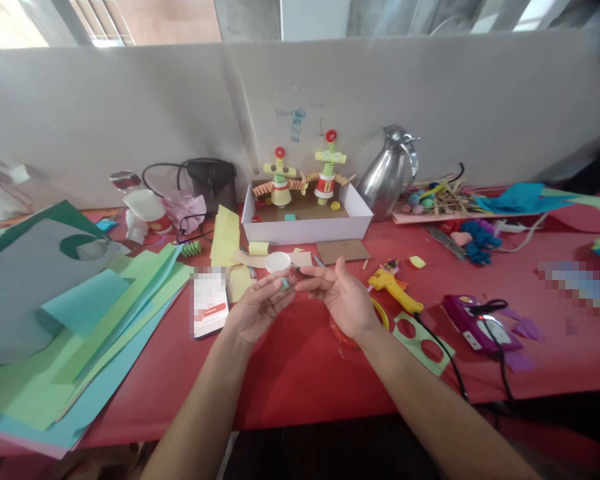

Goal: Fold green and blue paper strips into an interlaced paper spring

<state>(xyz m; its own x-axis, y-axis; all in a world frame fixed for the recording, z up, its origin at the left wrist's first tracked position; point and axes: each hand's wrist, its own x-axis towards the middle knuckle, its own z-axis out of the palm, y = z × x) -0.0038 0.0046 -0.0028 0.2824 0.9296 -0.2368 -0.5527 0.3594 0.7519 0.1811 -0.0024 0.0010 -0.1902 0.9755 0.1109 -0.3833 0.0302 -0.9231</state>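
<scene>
Left hand (257, 308) pinching a small teal paper scrap (285, 283) above the red tablecloth (290, 373), right hand (343, 297) open just beside it, round white paper cup (278, 262) just behind the fingertips

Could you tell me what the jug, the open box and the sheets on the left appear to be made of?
The jug looks like polished metal: silvery, with mirror-like reflections. The box seems to be white cardboard, matte, with thin straight walls and a brown floor. The sheets look like coloured paper or thin card: flat, matte, overlapping loosely in green, blue and grey.
</scene>
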